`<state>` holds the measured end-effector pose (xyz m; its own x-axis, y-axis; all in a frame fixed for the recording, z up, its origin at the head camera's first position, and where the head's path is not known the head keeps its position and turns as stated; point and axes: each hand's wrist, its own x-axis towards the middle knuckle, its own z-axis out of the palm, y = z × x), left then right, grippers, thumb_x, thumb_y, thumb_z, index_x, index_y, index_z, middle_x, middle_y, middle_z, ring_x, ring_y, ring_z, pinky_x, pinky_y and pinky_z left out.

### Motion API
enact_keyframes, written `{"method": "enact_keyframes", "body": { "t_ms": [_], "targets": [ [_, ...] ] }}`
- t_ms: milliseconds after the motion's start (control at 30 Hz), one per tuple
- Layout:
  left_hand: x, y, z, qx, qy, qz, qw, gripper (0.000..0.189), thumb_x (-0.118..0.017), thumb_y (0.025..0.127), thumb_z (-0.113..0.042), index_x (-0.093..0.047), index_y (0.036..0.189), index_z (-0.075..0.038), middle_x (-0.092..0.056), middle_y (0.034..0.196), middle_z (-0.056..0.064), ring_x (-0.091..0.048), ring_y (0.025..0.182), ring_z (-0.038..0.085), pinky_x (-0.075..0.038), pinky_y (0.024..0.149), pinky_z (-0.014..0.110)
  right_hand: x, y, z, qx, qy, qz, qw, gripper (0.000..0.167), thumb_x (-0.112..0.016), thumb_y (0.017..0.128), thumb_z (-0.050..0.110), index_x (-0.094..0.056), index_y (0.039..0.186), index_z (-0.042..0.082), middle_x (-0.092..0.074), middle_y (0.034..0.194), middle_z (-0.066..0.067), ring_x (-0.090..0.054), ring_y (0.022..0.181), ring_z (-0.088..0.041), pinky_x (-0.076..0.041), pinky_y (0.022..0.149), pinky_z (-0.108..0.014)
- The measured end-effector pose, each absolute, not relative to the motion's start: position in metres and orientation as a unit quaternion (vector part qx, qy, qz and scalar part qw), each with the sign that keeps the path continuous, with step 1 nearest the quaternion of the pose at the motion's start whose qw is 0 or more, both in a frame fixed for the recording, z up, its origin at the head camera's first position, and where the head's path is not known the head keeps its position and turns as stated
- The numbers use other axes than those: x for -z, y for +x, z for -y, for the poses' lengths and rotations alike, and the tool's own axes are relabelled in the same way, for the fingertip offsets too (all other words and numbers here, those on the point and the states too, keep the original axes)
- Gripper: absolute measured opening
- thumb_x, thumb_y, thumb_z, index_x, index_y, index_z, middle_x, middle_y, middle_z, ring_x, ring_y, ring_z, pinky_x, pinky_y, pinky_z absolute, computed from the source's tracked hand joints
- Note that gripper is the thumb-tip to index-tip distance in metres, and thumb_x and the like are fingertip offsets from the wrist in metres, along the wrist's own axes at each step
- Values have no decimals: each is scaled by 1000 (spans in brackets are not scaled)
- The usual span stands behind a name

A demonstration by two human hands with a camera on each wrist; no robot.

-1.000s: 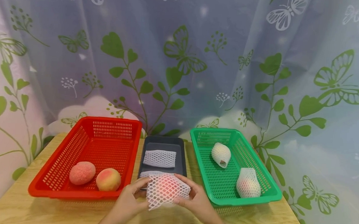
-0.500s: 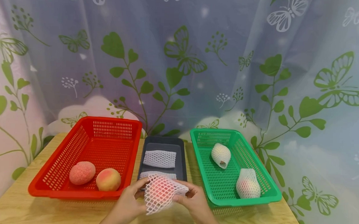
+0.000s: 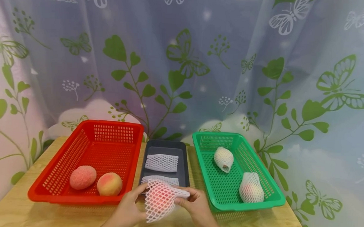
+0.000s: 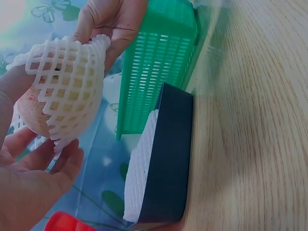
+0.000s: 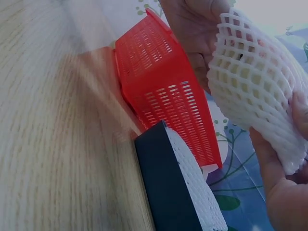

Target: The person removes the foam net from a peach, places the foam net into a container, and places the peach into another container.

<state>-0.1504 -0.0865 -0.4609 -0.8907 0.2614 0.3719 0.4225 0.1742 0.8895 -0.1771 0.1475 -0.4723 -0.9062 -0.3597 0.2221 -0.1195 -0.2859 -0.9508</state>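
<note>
A peach (image 4: 32, 113) sits inside a white foam fruit net (image 3: 161, 197), held above the table's front edge. My left hand (image 3: 128, 206) grips the peach at the net's wide, open side; in the left wrist view its fingers touch the net's edge. With thumb and fingers, my right hand (image 3: 197, 207) pinches the other end of the net, which is gathered narrow. Just behind my hands, a dark tray (image 3: 182, 172) holds flat foam nets (image 3: 161, 162). Part of the peach is hidden by mesh and fingers.
On the left stands a red basket (image 3: 139, 152) with a pink, rough-skinned fruit (image 3: 83, 177) and a yellow-red peach (image 3: 109, 184). A green basket (image 3: 199, 158) on the right contains two net-wrapped fruits, one (image 3: 223, 158) farther back, one (image 3: 252, 187) nearer. A patterned curtain (image 3: 184, 59) hangs behind.
The net's right end has gone from wide to gathered narrow in my right hand. Both hands and the wrapped peach sit slightly lower and farther left.
</note>
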Motion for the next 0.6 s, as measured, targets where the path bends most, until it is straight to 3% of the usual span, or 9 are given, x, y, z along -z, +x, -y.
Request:
{"method": "enact_keyframes", "body": {
  "t_ms": [233, 367, 467, 600],
  "targets": [
    [458, -154, 91, 572, -171, 800, 65, 73, -87, 62, -8, -57, 127, 4, -66, 115, 10, -59, 102, 12, -50, 94, 30, 472, -179, -146, 769, -176, -613, 39, 26, -69, 83, -4, -75, 95, 18, -72, 91, 6, -66, 81, -6, -55, 71, -21],
    [455, -156, 97, 613, -158, 773, 43, 74, -86, 64, -4, -54, 131, 3, -61, 125, 15, -58, 107, 12, -47, 97, 23, 470, -181, -144, 759, -153, -633, 12, 17, -70, 82, -4, -70, 98, -2, -72, 87, 6, -65, 78, -6, -55, 69, -20],
    [452, -158, 102, 638, -165, 751, 33, 75, -86, 66, -5, -53, 133, -3, -58, 131, 14, -56, 114, 11, -42, 99, 16, 469, -184, -144, 752, -134, -645, -1, 28, -70, 82, -4, -60, 103, -18, -71, 86, 6, -64, 77, -6, -55, 69, -19],
    [445, -158, 109, 652, -147, 744, 18, 74, -87, 69, -13, -53, 135, -12, -56, 134, 8, -55, 117, 10, -42, 98, 15, 466, -191, -142, 750, -102, -654, -16, 30, -70, 82, -3, -58, 105, -19, -70, 84, 5, -63, 76, -7, -54, 67, -19]
  ]
}}
